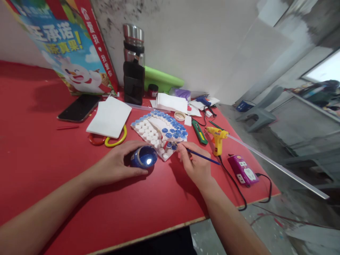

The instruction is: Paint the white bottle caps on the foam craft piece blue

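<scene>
My left hand (123, 163) is wrapped round a small jar (144, 157) of blue paint, tilted so its open mouth shows. Between the fingers of my right hand (195, 161) is a thin blue paintbrush (203, 156). Its tip is at the lower right part of a fan-shaped piece (151, 132) covered in small round discs. Discs along the top and right of the piece are blue, while those at the left and bottom are white. The piece lies on the red table (127, 216), just beyond both hands.
Scissors (116, 141) lie under white sheets (108, 117), near a phone (79, 107). A bottle (133, 67) stands behind. At the right are a green cutter (199, 132), a yellow glue gun (218, 140) with a long glue stick, and a purple power strip (243, 170).
</scene>
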The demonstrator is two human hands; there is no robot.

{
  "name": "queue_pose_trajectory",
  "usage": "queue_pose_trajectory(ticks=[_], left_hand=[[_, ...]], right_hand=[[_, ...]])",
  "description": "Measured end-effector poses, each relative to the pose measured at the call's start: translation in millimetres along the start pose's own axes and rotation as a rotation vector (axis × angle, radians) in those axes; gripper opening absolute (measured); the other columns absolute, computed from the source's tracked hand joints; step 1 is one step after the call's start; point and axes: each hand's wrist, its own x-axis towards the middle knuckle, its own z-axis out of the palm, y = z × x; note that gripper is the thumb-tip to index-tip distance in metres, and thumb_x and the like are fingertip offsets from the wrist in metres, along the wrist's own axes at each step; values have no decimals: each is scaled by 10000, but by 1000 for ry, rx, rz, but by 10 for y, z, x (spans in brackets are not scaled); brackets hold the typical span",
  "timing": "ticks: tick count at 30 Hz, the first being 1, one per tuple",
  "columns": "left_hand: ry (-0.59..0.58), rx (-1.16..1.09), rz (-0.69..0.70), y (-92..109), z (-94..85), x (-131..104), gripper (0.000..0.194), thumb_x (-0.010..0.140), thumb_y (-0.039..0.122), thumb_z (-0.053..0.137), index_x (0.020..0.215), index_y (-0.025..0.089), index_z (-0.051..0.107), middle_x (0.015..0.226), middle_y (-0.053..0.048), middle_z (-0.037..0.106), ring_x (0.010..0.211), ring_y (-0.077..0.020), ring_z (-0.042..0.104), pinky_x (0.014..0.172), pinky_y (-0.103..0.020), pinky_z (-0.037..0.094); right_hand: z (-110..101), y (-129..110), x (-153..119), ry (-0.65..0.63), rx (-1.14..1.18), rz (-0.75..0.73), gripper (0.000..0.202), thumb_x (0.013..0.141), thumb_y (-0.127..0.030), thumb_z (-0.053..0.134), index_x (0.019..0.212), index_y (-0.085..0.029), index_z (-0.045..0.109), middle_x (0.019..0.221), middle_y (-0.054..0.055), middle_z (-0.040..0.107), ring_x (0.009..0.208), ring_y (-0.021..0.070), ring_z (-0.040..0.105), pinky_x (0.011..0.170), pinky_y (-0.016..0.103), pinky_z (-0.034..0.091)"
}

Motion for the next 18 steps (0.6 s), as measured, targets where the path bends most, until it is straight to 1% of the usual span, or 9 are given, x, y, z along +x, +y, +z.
queue_pose_trajectory(ticks=[5, 9, 15, 18], left_hand=[[9, 32, 19, -14, -8, 5, 702, 753, 519, 976, 1363, 262, 743, 1326, -90, 795, 1203, -348, 759, 1119, -486, 615], [15, 55, 21, -16, -18, 6, 723, 741, 549, 976, 1362, 259, 747, 1320, -90, 798, 1198, -352, 761, 1118, -482, 617], [10, 50, 24, -1, -15, 17, 693, 753, 520, 966, 1361, 270, 747, 1319, -91, 800, 1202, -347, 763, 1110, -499, 622], [12, 56, 30, -13, -13, 18, 696, 757, 526, 962, 1370, 276, 746, 1329, -91, 798, 1209, -349, 762, 1118, -515, 616]], right_hand=[[7, -11, -10, 5, 11, 33, 185, 1100, -248, 613, 1007, -195, 763, 744, 40, 768, 676, 192, 774, 717, 315, 652], [16, -13, -10, 2, 37, 25, 187, 1107, -255, 607, 1015, -193, 758, 725, 29, 758, 630, 172, 745, 693, 303, 639], [33, -2, -9, -21, 60, 2, 190, 1117, -255, 592, 1025, -192, 746, 772, 40, 783, 613, 156, 728, 674, 300, 635], [31, -12, -9, -8, 69, -7, 178, 1112, -248, 602, 1022, -190, 744, 808, 52, 804, 607, 154, 730, 661, 298, 634]])
